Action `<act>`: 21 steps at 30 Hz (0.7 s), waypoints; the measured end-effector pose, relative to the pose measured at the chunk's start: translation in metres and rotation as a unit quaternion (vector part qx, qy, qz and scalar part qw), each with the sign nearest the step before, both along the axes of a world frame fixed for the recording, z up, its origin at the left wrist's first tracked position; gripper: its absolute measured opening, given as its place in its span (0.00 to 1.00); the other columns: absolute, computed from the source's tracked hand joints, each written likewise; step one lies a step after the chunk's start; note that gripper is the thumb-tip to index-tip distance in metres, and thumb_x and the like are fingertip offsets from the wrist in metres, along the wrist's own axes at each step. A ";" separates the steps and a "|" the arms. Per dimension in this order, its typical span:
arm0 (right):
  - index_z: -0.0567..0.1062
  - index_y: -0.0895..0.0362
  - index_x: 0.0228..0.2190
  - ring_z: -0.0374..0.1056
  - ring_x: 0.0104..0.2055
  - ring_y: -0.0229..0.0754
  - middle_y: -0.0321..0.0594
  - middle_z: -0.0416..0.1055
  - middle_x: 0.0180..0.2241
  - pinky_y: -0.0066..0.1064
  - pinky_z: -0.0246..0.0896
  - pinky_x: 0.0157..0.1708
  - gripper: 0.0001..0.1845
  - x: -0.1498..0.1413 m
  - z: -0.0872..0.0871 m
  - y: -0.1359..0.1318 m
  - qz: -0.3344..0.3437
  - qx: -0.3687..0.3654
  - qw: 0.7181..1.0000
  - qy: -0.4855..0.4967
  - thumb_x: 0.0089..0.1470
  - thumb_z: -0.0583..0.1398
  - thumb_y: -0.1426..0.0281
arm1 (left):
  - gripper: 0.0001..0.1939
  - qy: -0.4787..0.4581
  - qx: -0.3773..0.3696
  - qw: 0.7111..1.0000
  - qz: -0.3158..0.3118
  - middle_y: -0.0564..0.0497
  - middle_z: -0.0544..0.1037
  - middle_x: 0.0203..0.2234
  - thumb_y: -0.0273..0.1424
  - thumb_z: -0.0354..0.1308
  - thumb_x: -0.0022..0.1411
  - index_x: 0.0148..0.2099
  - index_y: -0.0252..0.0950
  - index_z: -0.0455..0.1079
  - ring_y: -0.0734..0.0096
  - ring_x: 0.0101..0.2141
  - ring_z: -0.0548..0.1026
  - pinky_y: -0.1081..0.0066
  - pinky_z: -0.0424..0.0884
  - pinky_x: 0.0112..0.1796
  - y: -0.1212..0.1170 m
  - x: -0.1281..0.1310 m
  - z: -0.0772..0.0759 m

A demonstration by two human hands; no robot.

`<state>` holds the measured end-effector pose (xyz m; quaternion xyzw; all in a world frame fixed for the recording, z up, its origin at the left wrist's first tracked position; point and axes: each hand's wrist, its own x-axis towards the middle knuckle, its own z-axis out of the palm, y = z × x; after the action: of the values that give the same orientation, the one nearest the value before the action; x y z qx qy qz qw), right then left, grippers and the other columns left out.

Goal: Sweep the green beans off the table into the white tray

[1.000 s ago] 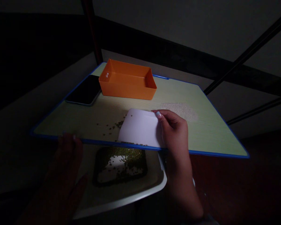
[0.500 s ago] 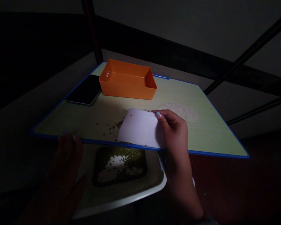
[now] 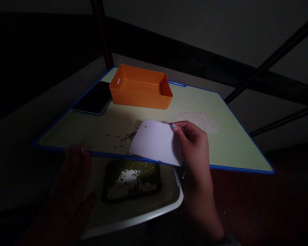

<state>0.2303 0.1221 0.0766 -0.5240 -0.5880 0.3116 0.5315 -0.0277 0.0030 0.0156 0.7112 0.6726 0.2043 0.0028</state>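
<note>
My right hand [image 3: 193, 143] pinches the upper right corner of a white card [image 3: 154, 140], thumb on top. The card lies tilted across the front part of the table, its lower edge at the blue rim. One small bean rests on the card, and a few dark green beans [image 3: 130, 136] are scattered to its left. My left hand [image 3: 73, 181] is in deep shadow, its outstretched fingertips at the table's front edge and its thumb apart. Below that edge, many green beans [image 3: 143, 168] lie in a white tray [image 3: 169, 205].
An orange box [image 3: 141, 97] stands at the back of the small table [image 3: 236, 143], whose rim is blue. A dark phone or tablet [image 3: 93, 98] lies left of the box. Pale grains [image 3: 199, 120] are spread right of centre. The surroundings are very dark.
My right hand and the card have shifted slightly to the right and towards me, and the card's lower right corner now overlaps the table's rim. My left hand stays about where it was.
</note>
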 end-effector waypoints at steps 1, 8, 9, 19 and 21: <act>0.78 0.54 0.30 0.71 0.31 0.36 0.34 0.79 0.29 0.30 0.61 0.31 0.04 0.000 0.000 0.000 0.001 -0.001 1.000 0.000 0.55 0.61 0.70 | 0.36 -0.014 -0.008 1.000 0.002 0.58 0.25 0.71 0.34 0.40 0.65 0.69 0.48 0.24 0.53 0.69 0.32 0.43 0.46 0.66 -0.002 0.000 0.001; 0.77 0.54 0.30 0.71 0.32 0.36 0.34 0.79 0.29 0.30 0.60 0.32 0.05 -0.001 -0.001 -0.001 0.009 0.005 1.000 -0.002 0.56 0.60 0.69 | 0.37 -0.047 0.002 0.999 -0.011 0.51 0.32 0.72 0.38 0.42 0.64 0.70 0.46 0.29 0.49 0.69 0.36 0.40 0.47 0.64 -0.005 -0.012 -0.014; 0.77 0.54 0.30 0.71 0.32 0.36 0.34 0.79 0.29 0.30 0.60 0.32 0.05 -0.001 -0.001 -0.001 0.009 0.005 1.000 -0.002 0.56 0.60 0.69 | 0.37 -0.039 0.008 0.999 -0.014 0.51 0.33 0.72 0.38 0.43 0.64 0.70 0.46 0.30 0.48 0.69 0.36 0.40 0.48 0.64 -0.005 -0.015 -0.016; 0.78 0.53 0.31 0.72 0.33 0.37 0.34 0.79 0.30 0.30 0.63 0.33 0.05 -0.001 0.004 -0.007 0.005 0.022 1.000 0.007 0.56 0.61 0.69 | 0.37 -0.044 -0.010 0.999 0.019 0.51 0.30 0.72 0.33 0.42 0.64 0.69 0.48 0.26 0.49 0.69 0.34 0.37 0.47 0.64 -0.006 0.006 0.005; 0.78 0.53 0.31 0.73 0.33 0.37 0.34 0.79 0.31 0.30 0.63 0.33 0.04 -0.001 0.005 -0.009 0.005 0.027 1.000 0.015 0.56 0.61 0.68 | 0.37 -0.032 0.005 0.999 0.023 0.53 0.30 0.72 0.32 0.41 0.64 0.69 0.48 0.26 0.50 0.69 0.35 0.39 0.47 0.65 -0.004 0.005 0.003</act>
<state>0.2291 0.1128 0.0815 -0.5016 -0.5912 0.3061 0.5524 -0.0231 -0.0012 0.0182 0.6885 0.6876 0.2300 0.0160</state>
